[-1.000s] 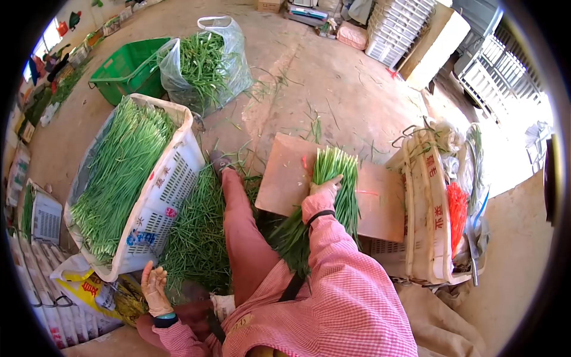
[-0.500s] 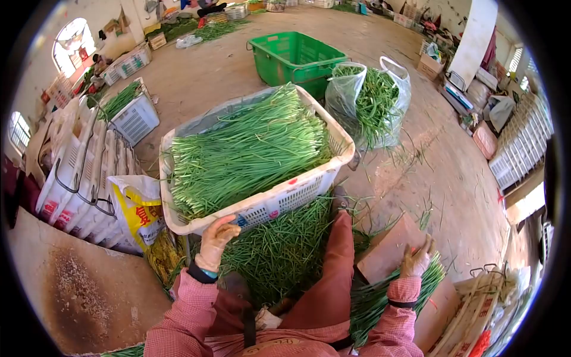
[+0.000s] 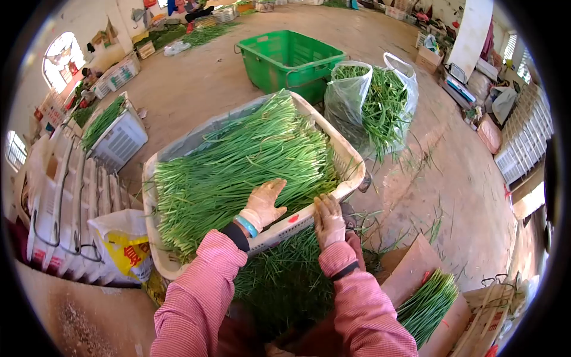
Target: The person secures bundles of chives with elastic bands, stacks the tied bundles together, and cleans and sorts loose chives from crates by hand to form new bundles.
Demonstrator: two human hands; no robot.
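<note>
A white plastic crate [image 3: 348, 156] lined with clear film is piled with long green stalks [image 3: 238, 160]. My left hand [image 3: 263, 203], gloved, lies flat on the stalks near the crate's near edge, fingers spread. Just beside it my right hand [image 3: 328, 219], also gloved, rests on the crate's near rim, palm down. More loose green stalks [image 3: 285, 273] lie on the floor below the crate, between my arms. A tidy bundle of cut stalks [image 3: 429, 305] lies on a brown cardboard box [image 3: 410, 268] at lower right.
A green crate [image 3: 285, 56] and a clear bag of greens [image 3: 375, 104] stand behind the white crate. Stacked white crates [image 3: 65, 190] and a yellow-printed bag [image 3: 128, 250] are at left. More stacked crates [image 3: 523, 143] line the right wall. Bare concrete floor [image 3: 196, 89] lies beyond.
My view swung left from the cardboard box to the crate. My right hand let go of the bundle and came to the crate's rim; my left hand rose onto the stalks.
</note>
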